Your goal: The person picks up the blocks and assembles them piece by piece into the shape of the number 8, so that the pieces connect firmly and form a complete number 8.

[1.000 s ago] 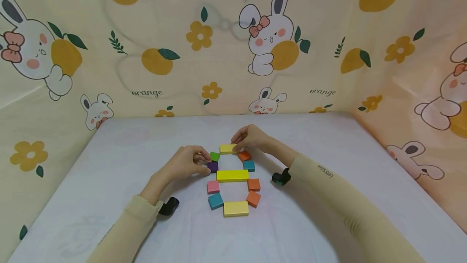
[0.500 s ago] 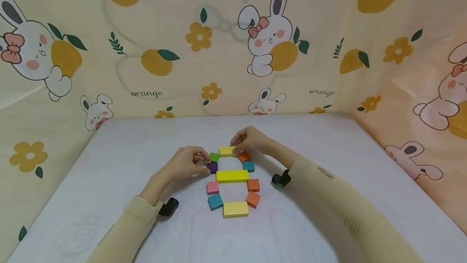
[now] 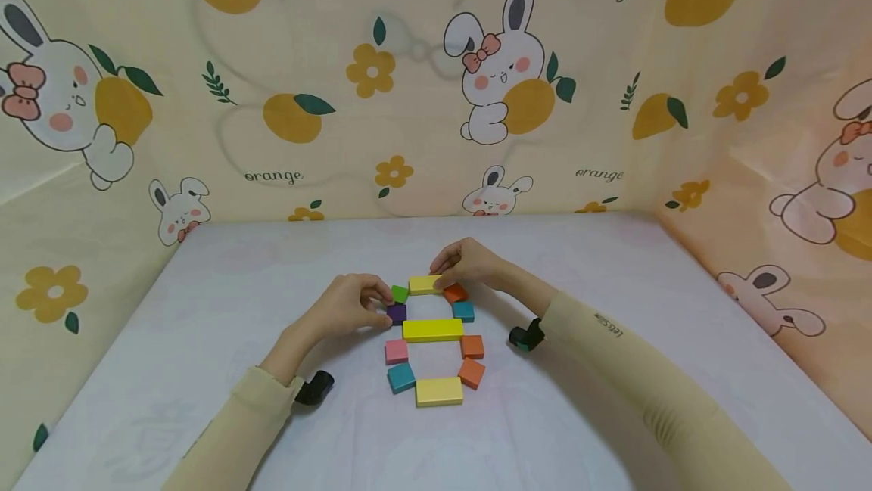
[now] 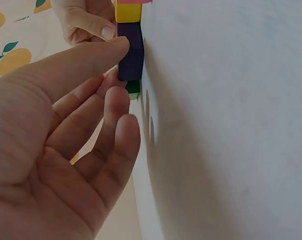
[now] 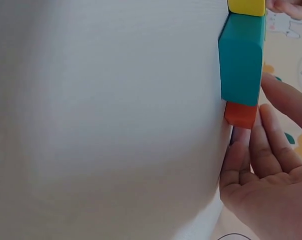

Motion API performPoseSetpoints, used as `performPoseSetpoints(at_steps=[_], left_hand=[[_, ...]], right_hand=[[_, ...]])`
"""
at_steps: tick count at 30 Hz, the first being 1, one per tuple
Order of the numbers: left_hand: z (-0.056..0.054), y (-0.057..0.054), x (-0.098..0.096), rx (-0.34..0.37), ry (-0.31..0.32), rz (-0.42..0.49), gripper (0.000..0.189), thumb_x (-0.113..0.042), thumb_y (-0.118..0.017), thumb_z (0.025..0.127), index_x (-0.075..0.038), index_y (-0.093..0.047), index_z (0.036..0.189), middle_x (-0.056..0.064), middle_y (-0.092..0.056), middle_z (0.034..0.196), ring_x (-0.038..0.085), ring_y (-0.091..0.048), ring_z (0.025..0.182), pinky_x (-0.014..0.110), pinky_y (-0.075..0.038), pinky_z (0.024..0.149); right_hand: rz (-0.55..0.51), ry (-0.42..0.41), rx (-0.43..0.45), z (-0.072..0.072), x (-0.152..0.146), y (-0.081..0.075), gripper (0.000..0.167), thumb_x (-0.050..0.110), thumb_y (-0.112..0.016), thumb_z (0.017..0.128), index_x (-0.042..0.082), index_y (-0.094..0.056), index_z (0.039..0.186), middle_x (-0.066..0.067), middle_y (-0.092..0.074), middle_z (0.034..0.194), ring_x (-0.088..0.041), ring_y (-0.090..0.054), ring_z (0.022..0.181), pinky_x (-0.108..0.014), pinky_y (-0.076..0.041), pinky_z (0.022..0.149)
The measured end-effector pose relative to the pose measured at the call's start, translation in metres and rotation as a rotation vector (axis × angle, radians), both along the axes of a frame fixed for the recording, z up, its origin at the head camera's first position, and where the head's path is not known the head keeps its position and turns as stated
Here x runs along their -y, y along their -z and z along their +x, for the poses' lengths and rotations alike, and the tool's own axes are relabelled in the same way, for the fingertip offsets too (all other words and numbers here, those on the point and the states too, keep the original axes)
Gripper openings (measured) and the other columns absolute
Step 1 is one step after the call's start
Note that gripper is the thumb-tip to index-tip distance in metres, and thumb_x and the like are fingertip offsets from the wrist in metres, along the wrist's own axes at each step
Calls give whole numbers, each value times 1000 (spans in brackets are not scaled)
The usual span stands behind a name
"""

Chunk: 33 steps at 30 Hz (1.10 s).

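Wooden blocks on the white table form a figure-eight outline in the head view. At its upper left, my left hand (image 3: 349, 303) has its thumb on the purple block (image 3: 397, 315) and its index finger by the green block (image 3: 400, 294), the two held between them. My right hand (image 3: 470, 261) pinches the pale yellow block (image 3: 422, 285) at the far end. Below that hand sit an orange block (image 3: 456, 293) and a teal block (image 3: 464, 312). In the left wrist view, the thumb lies against the purple block (image 4: 130, 52). Right fingertips are partly hidden behind the teal block (image 5: 242, 60).
A long yellow block (image 3: 432, 330) crosses the middle. Nearer are a pink block (image 3: 397, 352), another teal block (image 3: 401, 378), two orange blocks (image 3: 472, 346) and a second pale yellow block (image 3: 439, 392). A printed cloth (image 3: 422, 128) hangs behind the table (image 3: 545, 430).
The far pale yellow block has slid slightly toward me with my right hand, closer to the green and orange blocks. My left hand stays at the purple and green blocks.
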<state>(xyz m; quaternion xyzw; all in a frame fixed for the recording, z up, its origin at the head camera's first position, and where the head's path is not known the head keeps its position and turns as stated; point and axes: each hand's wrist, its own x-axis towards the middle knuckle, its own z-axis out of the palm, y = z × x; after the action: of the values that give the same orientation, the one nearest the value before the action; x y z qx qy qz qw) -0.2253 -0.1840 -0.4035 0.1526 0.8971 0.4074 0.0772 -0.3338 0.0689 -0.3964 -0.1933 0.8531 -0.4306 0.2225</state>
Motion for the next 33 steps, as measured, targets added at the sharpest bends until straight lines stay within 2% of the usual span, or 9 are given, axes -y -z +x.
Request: performPoseSetpoints(at_steps=[4, 8, 11, 14, 21, 28, 33], left_hand=[[1, -3, 1, -38, -17, 21, 26, -17, -85, 79, -13, -70, 101, -3, -70, 96, 20, -59, 75, 32, -52, 66], [2, -5, 2, -124, -93, 26, 15, -18, -80, 85, -15, -72, 96, -5, -69, 92, 20, -57, 76, 32, -51, 64], [0, -6, 3, -158, -139, 20, 12, -15, -78, 87, -14, -71, 97, -4, -68, 92, 20, -57, 74, 31, -51, 63], [-3, -6, 3, -131, -143, 32, 15, -13, -77, 87, -13, -70, 100, -2, -68, 96, 21, -59, 75, 31, -53, 63], [-18, -1, 2, -41, -76, 51, 22, -16, -76, 89, -12, -69, 109, 0, -68, 109, 22, -60, 85, 30, -54, 70], [-27, 4, 6, 11, -66, 72, 23, -19, -77, 88, -13, -68, 109, -1, -67, 110, 22, -61, 97, 33, -54, 77], [-28, 6, 6, 41, -63, 82, 22, -18, -77, 87, -15, -69, 107, -2, -68, 107, 21, -61, 96, 33, -54, 76]], right_hand=[[-3, -5, 3, -1, -1, 1, 22, 8, -82, 80, 7, -74, 100, -4, -71, 94, -23, -61, 90, -31, -48, 90], [-9, -14, 10, -1, -1, 1, 22, 8, -82, 80, 7, -74, 101, -4, -71, 94, -23, -61, 90, -32, -47, 90], [-20, -18, 17, -2, -1, 1, 22, 7, -82, 80, 7, -74, 101, -5, -71, 94, -24, -61, 89, -31, -48, 89], [-30, -21, 22, -3, -2, 1, 23, 7, -82, 80, 6, -74, 101, -6, -71, 94, -24, -61, 89, -30, -49, 88], [-36, -17, 30, -6, -4, 4, 23, 7, -83, 79, 6, -74, 101, -6, -71, 95, -24, -61, 90, -29, -49, 88], [-31, -8, 49, -7, -5, 6, 23, 8, -83, 79, 8, -74, 101, -5, -71, 96, -24, -61, 91, -29, -49, 89], [-26, -7, 48, -7, -4, 6, 25, 9, -84, 79, 8, -74, 101, -5, -71, 96, -24, -61, 90, -28, -49, 88]])
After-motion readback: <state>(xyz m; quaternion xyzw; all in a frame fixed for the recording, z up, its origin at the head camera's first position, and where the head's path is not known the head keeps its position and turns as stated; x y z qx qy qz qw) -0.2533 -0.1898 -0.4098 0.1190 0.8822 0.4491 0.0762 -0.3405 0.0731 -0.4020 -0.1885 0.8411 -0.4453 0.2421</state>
